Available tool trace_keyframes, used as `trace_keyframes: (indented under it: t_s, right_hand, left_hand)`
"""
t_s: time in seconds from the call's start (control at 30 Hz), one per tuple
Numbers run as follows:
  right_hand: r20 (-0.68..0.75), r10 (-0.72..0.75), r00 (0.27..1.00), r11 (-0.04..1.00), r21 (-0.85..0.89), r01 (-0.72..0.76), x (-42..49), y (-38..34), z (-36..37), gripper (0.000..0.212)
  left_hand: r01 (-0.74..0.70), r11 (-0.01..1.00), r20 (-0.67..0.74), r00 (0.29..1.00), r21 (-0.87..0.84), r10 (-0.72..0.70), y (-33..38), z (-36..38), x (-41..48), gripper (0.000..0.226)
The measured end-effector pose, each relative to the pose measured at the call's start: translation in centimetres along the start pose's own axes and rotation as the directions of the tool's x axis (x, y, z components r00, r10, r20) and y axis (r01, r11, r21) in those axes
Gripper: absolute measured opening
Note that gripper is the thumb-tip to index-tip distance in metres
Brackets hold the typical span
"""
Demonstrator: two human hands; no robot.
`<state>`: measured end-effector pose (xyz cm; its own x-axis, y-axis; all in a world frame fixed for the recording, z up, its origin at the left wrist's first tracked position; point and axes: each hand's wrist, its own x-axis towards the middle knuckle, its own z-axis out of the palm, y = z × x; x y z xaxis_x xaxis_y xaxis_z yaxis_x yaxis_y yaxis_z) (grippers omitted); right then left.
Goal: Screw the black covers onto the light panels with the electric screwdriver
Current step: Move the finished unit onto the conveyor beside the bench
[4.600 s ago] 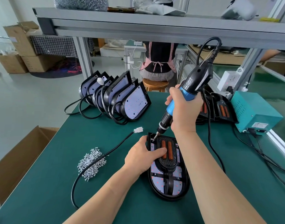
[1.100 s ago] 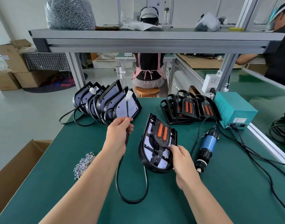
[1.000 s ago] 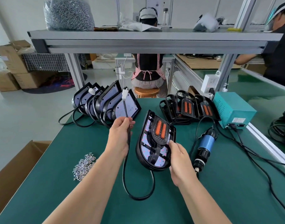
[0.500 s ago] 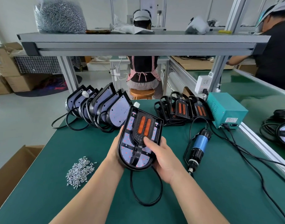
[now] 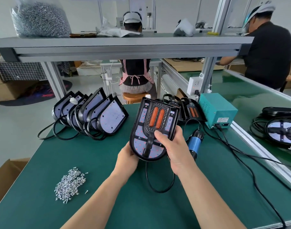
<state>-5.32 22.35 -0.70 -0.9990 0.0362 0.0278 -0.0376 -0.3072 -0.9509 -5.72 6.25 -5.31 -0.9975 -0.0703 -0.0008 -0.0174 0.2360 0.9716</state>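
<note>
The light panel (image 5: 139, 141), gripped mid-frame above the tabletop (image 5: 100, 162) by curled fingers (image 5: 175, 132) of the left hand (image 5: 127, 158) and right hand (image 5: 176, 149), could be jerked loose if its hanging cable (image 5: 158, 191) is caught on the electric screwdriver (image 5: 195, 143).

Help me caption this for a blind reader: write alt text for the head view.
Both hands hold a covered light panel above the green bench, left hand under its rounded end, right hand gripping its right edge. The screwdriver lies at right, a screw pile at left.
</note>
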Motion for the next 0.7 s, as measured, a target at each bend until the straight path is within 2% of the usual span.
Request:
trace_keyframes:
  t_s: [0.1, 0.17, 0.33, 0.47, 0.6, 0.7]
  right_hand:
    - [-0.072, -0.051, 0.996, 0.999, -0.001, 0.051, 0.7, -1.3, -2.1, 0.042]
    - [-0.127, -0.087, 0.988, 0.996, -0.018, 0.086, 0.9, -2.2, -3.7, 0.047]
    - [-0.275, -0.158, 0.948, 0.987, -0.039, 0.153, 1.0, -4.6, -8.6, 0.054]
    - [-0.415, -0.2, 0.888, 0.98, -0.09, 0.179, 1.0, -6.2, -12.9, 0.052]
    - [-0.549, -0.226, 0.804, 0.973, -0.088, 0.214, 1.1, -7.3, -17.8, 0.042]
    - [-0.674, -0.249, 0.696, 0.96, -0.078, 0.268, 1.0, -8.1, -20.8, 0.042]
  left_hand:
    - [-0.119, 0.939, 0.001, 0.992, 0.324, 0.125, -0.9, 0.5, -0.3, 0.018]
    - [-0.157, 0.899, -0.015, 0.984, 0.41, 0.178, -1.2, 0.7, -0.4, 0.013]
    - [-0.179, 0.887, -0.025, 0.977, 0.426, 0.21, -1.4, 0.6, -0.7, 0.016]
    - [-0.184, 0.892, -0.031, 0.976, 0.414, 0.216, -1.4, 0.6, -0.8, 0.019]
    - [-0.189, 0.899, -0.03, 0.976, 0.395, 0.218, -1.5, 0.5, -1.0, 0.024]
    - [-0.197, 0.897, -0.028, 0.974, 0.395, 0.226, -1.5, 0.5, -0.9, 0.026]
